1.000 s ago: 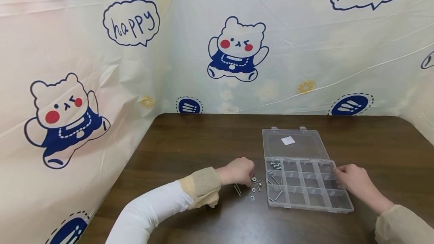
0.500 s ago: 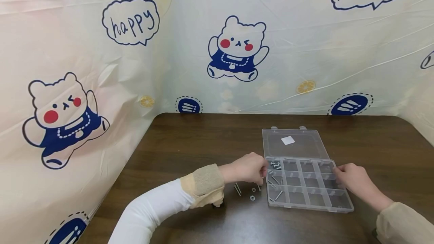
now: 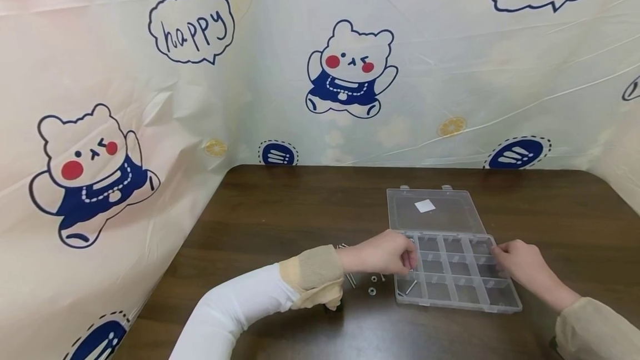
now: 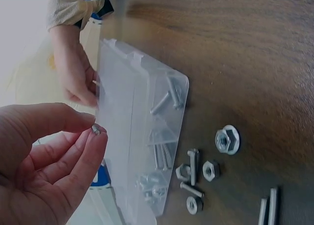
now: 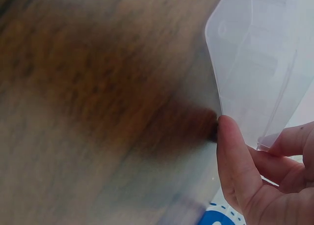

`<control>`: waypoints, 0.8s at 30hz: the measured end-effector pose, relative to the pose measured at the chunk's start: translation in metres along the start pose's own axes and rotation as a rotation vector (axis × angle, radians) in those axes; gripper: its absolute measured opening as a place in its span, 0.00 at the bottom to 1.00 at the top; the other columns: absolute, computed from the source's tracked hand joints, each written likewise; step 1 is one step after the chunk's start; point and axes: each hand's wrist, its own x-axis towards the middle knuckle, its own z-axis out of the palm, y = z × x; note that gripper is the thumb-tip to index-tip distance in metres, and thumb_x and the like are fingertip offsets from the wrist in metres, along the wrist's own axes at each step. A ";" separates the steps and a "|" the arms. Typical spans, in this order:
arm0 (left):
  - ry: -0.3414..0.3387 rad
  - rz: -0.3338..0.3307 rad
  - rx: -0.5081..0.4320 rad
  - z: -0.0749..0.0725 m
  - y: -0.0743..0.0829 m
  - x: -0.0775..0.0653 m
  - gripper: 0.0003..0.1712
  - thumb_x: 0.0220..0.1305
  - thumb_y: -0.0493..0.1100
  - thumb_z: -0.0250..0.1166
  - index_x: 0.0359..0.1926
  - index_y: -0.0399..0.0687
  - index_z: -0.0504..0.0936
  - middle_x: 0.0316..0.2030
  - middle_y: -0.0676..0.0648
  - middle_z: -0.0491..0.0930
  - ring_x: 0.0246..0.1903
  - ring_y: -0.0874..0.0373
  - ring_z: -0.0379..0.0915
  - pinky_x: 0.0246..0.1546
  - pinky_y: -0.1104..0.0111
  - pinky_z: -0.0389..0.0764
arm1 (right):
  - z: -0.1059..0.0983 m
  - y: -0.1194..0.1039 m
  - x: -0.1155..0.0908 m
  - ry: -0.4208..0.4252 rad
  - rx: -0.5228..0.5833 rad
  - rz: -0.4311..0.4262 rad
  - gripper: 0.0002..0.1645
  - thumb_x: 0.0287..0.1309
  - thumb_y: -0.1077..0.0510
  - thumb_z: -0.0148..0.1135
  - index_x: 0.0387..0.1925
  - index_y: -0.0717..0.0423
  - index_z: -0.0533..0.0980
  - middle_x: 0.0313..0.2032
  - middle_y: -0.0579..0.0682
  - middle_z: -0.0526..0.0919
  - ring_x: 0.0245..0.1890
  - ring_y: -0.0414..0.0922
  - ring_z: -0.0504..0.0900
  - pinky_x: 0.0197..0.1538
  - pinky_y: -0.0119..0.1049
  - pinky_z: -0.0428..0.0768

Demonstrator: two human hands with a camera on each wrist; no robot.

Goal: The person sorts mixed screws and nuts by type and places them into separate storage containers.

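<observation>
My left hand (image 3: 387, 253) is over the left column of a clear plastic compartment box (image 3: 455, 295). Between thumb and fingertips it pinches a small bolt (image 4: 95, 130); only the end of the shiny metal piece shows. Beneath it, the left compartments hold metal hardware, partly hidden by the hand in the head view. The left wrist view shows bolts (image 4: 163, 103) in one compartment, longer screws (image 4: 163, 156) in another and a small heap of hardware (image 4: 152, 185) in a third. My right hand (image 3: 522, 268) grips the box's right edge, thumb and fingers on its wall.
Loose hardware lies left of the box: a flange nut (image 4: 227, 139), a hex nut (image 4: 211, 170), a bolt (image 4: 194, 166), a short screw (image 4: 191, 189) and two long bolts (image 4: 270, 205). The box's lid (image 3: 437, 213) lies folded back behind it on the brown table (image 3: 300, 199).
My left hand has lifted from the loose hardware and moved right to above the box's left compartments, carrying the bolt. My right hand stays at the box's right edge.
</observation>
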 end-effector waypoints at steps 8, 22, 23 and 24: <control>-0.004 0.019 0.061 0.007 0.004 0.004 0.05 0.48 0.34 0.64 0.26 0.50 0.81 0.20 0.59 0.78 0.21 0.76 0.68 0.26 0.87 0.66 | 0.000 0.000 0.001 0.007 0.001 0.000 0.23 0.60 0.58 0.43 0.34 0.76 0.77 0.19 0.51 0.81 0.21 0.42 0.79 0.29 0.42 0.75; -0.018 0.022 0.041 -0.001 0.005 0.001 0.03 0.51 0.37 0.65 0.28 0.49 0.81 0.23 0.58 0.79 0.23 0.75 0.69 0.28 0.87 0.67 | 0.001 0.001 0.001 -0.003 0.010 0.007 0.24 0.61 0.58 0.42 0.36 0.79 0.75 0.20 0.53 0.82 0.22 0.44 0.80 0.31 0.46 0.76; -0.026 0.022 0.040 -0.002 0.005 0.000 0.02 0.51 0.37 0.65 0.28 0.49 0.81 0.24 0.58 0.79 0.24 0.75 0.69 0.29 0.87 0.67 | 0.001 0.001 0.001 -0.003 0.012 0.008 0.24 0.61 0.58 0.42 0.36 0.79 0.75 0.20 0.53 0.82 0.21 0.44 0.80 0.31 0.46 0.76; -0.033 0.022 0.037 -0.003 0.004 -0.001 0.02 0.52 0.37 0.65 0.28 0.50 0.81 0.24 0.58 0.79 0.24 0.75 0.69 0.29 0.86 0.67 | 0.001 0.000 0.000 -0.002 0.013 0.008 0.24 0.61 0.58 0.42 0.36 0.79 0.75 0.20 0.53 0.81 0.21 0.44 0.80 0.31 0.46 0.76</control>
